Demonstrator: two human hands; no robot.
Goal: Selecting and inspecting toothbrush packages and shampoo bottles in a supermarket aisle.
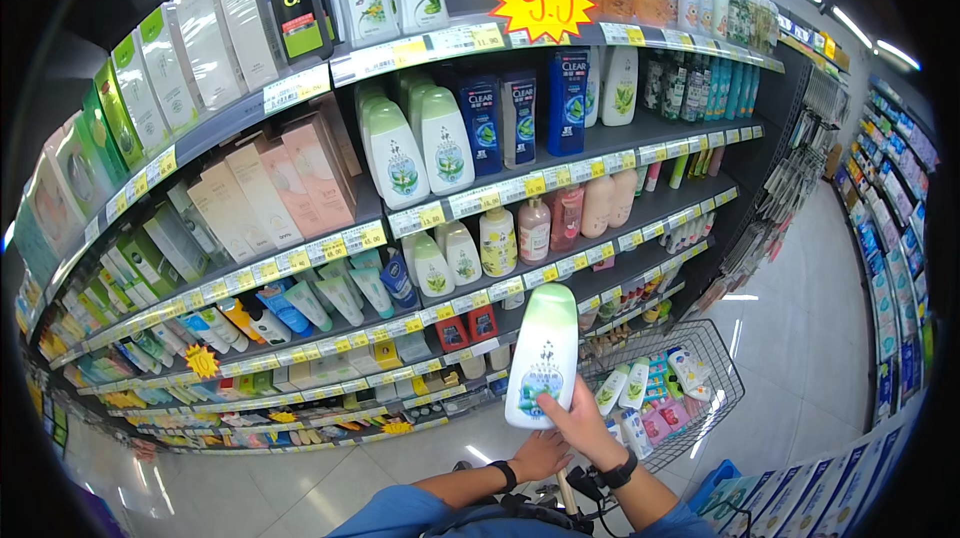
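Note:
A white plastic body-wash bottle with a pale green cap is gripped near its base by my right hand, thumb across its front label. It stands nearly upright in front of the shelves. My left hand is just below the bottle's base, palm down, with its fingers partly hidden; what it touches I cannot tell. Similar white bottles with green caps line the shelf ahead. Right of my right hand is a wire shopping cart holding more white bottles, pink packs and other packaged goods.
Curved shelving with price-tag rails fills the front and left, stocked with boxes, tubes and bottles. A yellow star-shaped price sign hangs from the upper shelf. Striped boxes stand at lower right. Tiled aisle floor runs between shelves on the right.

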